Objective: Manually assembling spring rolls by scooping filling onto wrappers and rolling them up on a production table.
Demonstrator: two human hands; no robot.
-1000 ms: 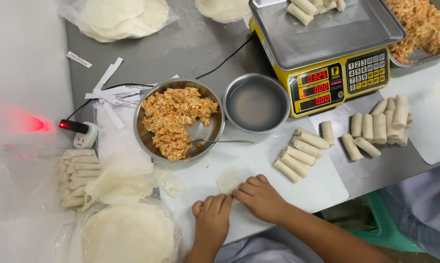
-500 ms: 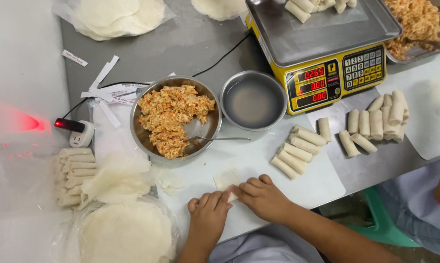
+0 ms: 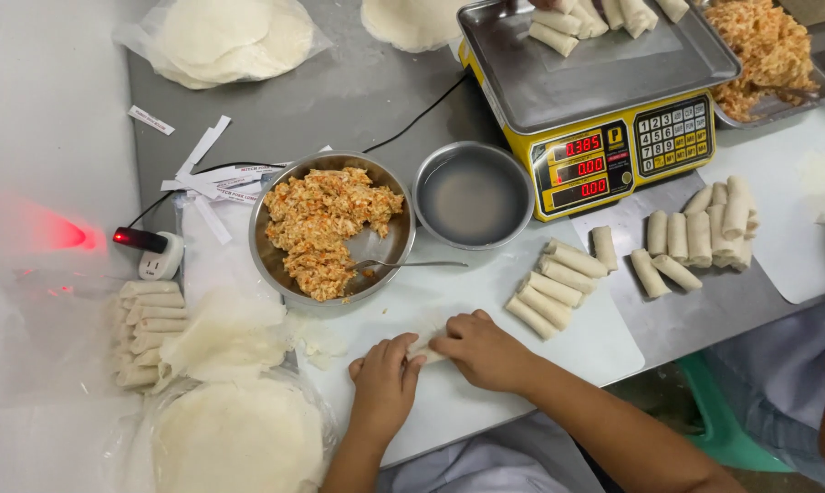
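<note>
Both hands rest on a white board point(image 3: 485, 402) at 6 o'clock, working one roll point(image 3: 423, 345) between them. The left hand point(image 3: 382, 383) lies palm down, fingers together and curled over the roll's near end. The right hand point(image 3: 483, 350) lies palm down too, its fingertips pressed on the roll's other end. The roll is mostly hidden beneath the fingers.

At 12 o'clock from the hands stands a bowl point(image 3: 390, 251) of orange filling point(image 3: 326, 228), a spoon point(image 3: 403, 266) resting in it. Just beside the bowl, at its 3 o'clock, is a dish point(image 3: 474, 196) of cloudy liquid, and beyond that a yellow scale point(image 3: 604, 110). Finished rolls point(image 3: 554, 290) lie at 2 o'clock from the right hand. Round wrappers point(image 3: 234, 438) lie at 9 o'clock from the left hand.
</note>
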